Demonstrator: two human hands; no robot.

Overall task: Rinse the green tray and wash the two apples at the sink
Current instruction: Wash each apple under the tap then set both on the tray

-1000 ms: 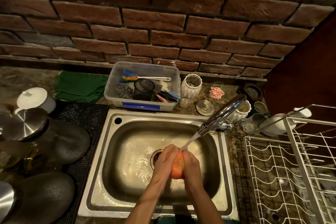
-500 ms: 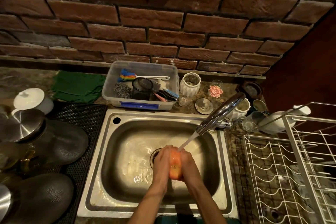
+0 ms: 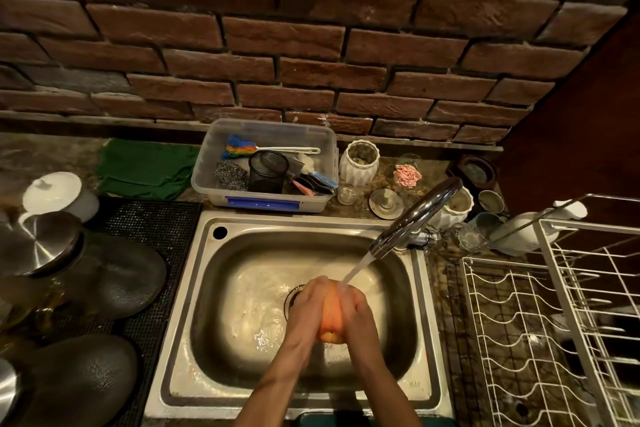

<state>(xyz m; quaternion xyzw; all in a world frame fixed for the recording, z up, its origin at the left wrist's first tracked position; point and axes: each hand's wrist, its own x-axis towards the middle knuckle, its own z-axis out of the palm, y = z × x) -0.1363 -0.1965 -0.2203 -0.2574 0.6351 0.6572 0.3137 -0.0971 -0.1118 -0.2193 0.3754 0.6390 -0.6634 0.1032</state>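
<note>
A reddish-orange apple [image 3: 331, 321] is held between both my hands over the steel sink [image 3: 239, 371]. My left hand [image 3: 306, 305] curls round its left side and my right hand [image 3: 356, 314] round its right side. Water runs from the chrome faucet [image 3: 417, 217] onto the top of the apple and my fingers. Most of the apple is hidden by my hands. A strip of green at the bottom edge [image 3: 374, 421] may be the tray; I cannot tell. No second apple shows.
A clear tub [image 3: 266, 203] of brushes and scourers stands behind the sink, beside a green cloth [image 3: 145, 168]. Jars and cups crowd the back right. A white wire dish rack [image 3: 554, 340] fills the right. Dark bowls and steel lids [image 3: 114, 274] lie on the left mat.
My hands have turned the apple under the stream; its end with the dimple now faces me at the bottom. The view has shifted slightly.
</note>
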